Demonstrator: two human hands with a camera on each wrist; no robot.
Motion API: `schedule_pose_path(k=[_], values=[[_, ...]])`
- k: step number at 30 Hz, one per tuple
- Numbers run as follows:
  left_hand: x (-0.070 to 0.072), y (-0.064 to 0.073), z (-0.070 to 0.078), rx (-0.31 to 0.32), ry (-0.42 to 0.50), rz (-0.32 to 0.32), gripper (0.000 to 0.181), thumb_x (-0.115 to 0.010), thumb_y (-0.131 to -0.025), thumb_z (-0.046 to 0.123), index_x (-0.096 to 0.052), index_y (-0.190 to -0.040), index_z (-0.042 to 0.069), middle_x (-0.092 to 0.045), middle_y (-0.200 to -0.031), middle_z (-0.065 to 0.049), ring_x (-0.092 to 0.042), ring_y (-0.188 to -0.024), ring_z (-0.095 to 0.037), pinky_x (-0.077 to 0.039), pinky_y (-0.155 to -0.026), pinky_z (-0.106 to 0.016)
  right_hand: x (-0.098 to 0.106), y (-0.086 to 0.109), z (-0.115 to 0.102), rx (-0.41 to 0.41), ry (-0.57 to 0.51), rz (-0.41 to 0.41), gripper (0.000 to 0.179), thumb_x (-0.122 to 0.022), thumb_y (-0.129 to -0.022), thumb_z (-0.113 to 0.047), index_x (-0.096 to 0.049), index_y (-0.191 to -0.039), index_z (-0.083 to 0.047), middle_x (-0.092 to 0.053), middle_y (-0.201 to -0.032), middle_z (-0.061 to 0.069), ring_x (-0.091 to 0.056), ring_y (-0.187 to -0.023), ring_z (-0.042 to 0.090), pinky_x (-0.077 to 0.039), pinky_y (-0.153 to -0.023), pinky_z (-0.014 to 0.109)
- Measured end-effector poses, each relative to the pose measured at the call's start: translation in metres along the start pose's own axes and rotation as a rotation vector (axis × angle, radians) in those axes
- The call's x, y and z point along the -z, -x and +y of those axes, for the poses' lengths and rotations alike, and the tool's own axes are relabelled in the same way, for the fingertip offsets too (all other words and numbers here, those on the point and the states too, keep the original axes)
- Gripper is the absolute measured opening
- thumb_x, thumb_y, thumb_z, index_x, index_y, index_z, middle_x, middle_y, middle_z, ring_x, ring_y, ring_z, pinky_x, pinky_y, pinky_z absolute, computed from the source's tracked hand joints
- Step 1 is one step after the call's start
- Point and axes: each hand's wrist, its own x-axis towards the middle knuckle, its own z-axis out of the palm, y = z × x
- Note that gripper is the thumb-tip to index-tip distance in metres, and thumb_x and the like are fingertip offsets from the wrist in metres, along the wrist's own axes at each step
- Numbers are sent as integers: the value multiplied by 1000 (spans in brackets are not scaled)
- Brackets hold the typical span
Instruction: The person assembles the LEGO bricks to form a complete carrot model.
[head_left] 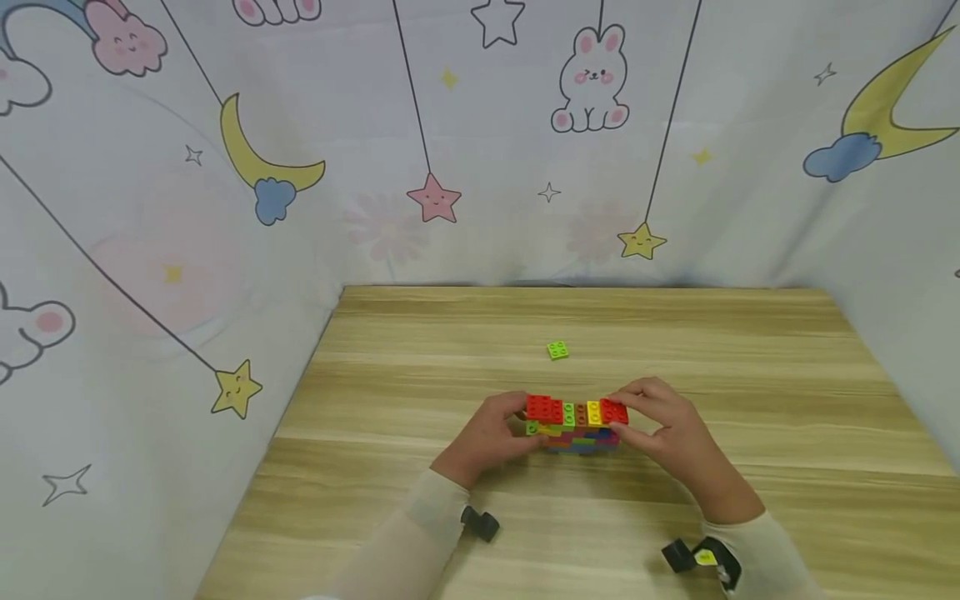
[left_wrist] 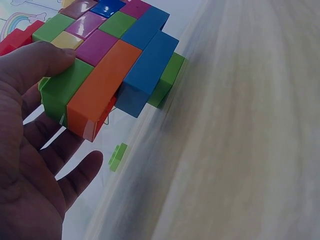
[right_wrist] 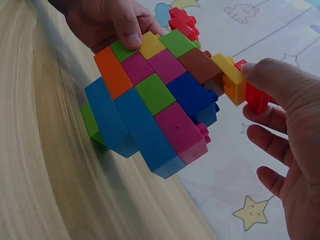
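Observation:
A many-coloured structure of toy building bricks (head_left: 576,437) stands on the table between both hands. Its side shows blue, orange, green, pink and brown bricks in the right wrist view, and it widens upward from a small green brick (right_wrist: 92,125) at the bottom. My left hand (head_left: 489,437) grips its left end, thumb on the near face by the green and yellow bricks. At the top right end, my right hand (head_left: 671,425) pinches a red brick (right_wrist: 257,98) beside a yellow brick (right_wrist: 230,79). The right hand's other fingers are apart from the structure.
A loose lime-green brick (head_left: 557,350) lies on the wooden table (head_left: 420,333) behind the structure. A white patterned cloth (head_left: 510,142) hangs at the back and along the sides. Each sleeve carries a black wrist device (head_left: 480,523).

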Motion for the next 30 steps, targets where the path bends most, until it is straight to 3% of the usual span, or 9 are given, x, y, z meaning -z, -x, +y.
schedule_pose_path(k=[2, 4, 7, 10, 13, 16, 22, 26, 30], values=[[0, 0, 0, -7, 1, 0, 35, -84, -88, 24, -72, -122, 22, -72, -116, 13, -64, -102, -8, -54, -90, -31, -2, 3, 3, -34, -2, 5, 52, -90, -71, 3, -77, -119, -10, -69, -112, 0, -62, -104, 16, -44, -95, 10], [0, 0, 0, -11, 3, -1, 35, -84, -88, 22, -72, -122, 22, -71, -116, 13, -63, -102, -8, -54, -91, -31, -5, 8, 6, -123, -17, -20, 61, -92, -73, -3, -72, -130, -13, -70, -117, 0, -62, -109, 16, -47, -97, 16], [0, -1, 0, -10, 3, -2, 35, -84, -88, 21, -72, -121, 22, -70, -116, 15, -63, -103, -8, -54, -91, -32, -13, 17, 12, -293, -87, -105, 74, -92, -78, -16, -61, -144, -18, -67, -132, 5, -59, -124, 26, -50, -104, 43], [0, -1, 0, -8, 3, -4, 34, -84, -88, 20, -72, -119, 21, -70, -114, 14, -62, -101, -8, -54, -91, -33, -23, 23, 18, -435, -170, -182, 73, -91, -81, -26, -58, -146, -20, -65, -137, 4, -57, -129, 30, -45, -104, 62], [1, 0, -2, -22, 29, -14, 31, -79, -90, 23, -71, -119, 18, -70, -113, 10, -62, -102, -10, -53, -93, -36, -34, 27, 22, -483, -216, -204, 61, -90, -82, -27, -64, -137, -17, -69, -129, -3, -61, -123, 21, -45, -107, 54], [4, 1, -7, -27, 131, -21, 32, -67, -94, 25, -70, -123, 13, -71, -117, 1, -63, -107, -15, -52, -97, -40, -39, 29, 24, -492, -227, -203, 52, -89, -83, -25, -68, -129, -14, -72, -122, -4, -64, -116, 16, -50, -103, 43], [12, -8, -21, 81, 260, 28, 41, -48, -103, 25, -66, -136, 10, -69, -130, -9, -61, -122, -20, -45, -108, -43, -40, 28, 24, -484, -237, -188, 47, -88, -84, -22, -71, -127, -13, -73, -121, -2, -66, -114, 14, -52, -100, 33], [16, -24, -33, 155, 262, 84, 35, -55, -107, 21, -64, -138, 8, -67, -135, -5, -62, -124, -21, -46, -109, -46, -39, 27, 24, -487, -237, -184, 46, -88, -85, -22, -71, -126, -13, -73, -121, -4, -66, -114, 13, -52, -99, 34], [17, -49, -50, 234, 148, 161, 35, -71, -100, 24, -69, -134, 16, -67, -130, 9, -63, -119, -15, -49, -105, -44, -40, 28, 27, -477, -258, -179, 44, -88, -85, -20, -72, -125, -13, -74, -120, -3, -66, -112, 11, -52, -98, 31]])
